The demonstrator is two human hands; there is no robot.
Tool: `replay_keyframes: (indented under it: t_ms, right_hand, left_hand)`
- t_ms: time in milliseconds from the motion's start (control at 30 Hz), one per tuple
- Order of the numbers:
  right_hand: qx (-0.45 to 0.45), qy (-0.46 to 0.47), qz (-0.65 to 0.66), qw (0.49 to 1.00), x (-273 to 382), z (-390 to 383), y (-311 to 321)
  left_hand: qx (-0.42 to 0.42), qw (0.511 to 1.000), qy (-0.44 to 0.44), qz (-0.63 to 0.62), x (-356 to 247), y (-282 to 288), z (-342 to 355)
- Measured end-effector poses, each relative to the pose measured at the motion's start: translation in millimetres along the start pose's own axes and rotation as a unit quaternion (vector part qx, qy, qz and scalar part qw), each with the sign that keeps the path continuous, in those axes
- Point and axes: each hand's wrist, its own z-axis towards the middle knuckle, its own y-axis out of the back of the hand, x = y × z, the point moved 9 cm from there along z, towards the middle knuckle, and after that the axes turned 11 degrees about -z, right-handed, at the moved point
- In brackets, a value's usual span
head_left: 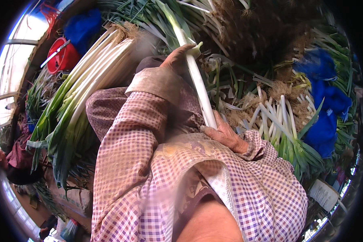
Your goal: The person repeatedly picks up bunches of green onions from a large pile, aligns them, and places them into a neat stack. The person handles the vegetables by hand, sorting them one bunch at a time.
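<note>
A long green onion (196,80) slants across my lap, its green leaves pointing away and its white shank toward me. My left hand (176,59) is closed around it at the upper part, where a pale strip of outer skin (197,49) sticks out to the side. Lower down, the fingers of my right hand (226,135) are closed on the white end, which they partly hide. To the left of my knee lies a thick pile of long green onions (94,66) with white shanks and roots at the far end.
More rooted onions (284,121) lie to the right beside blue cloth or plastic (322,101). Peeled scraps (226,76) litter the ground ahead, near a dark, root-covered heap (262,24). A red basin (63,56) with a knife (55,53) across it stands far left. Another person (22,161) is at the left edge.
</note>
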Motion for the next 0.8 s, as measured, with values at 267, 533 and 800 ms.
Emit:
replay_keyframes:
  t_ms: [267,533,800]
  right_hand:
    - [-0.064,-0.104,-0.029,0.992,-12.1,11.7,15.9]
    - [-0.283,-0.003,-0.012,0.959,-3.7,77.8,96.2]
    - [-0.389,0.152,0.109,0.902,30.8,135.0,105.0]
  left_hand:
    - [0.029,0.998,0.053,-0.010,27.6,-1.9,0.0]
    - [0.004,0.999,0.040,0.028,23.9,-4.4,-5.4]
    - [0.045,0.996,0.043,-0.067,21.6,6.1,-1.9]
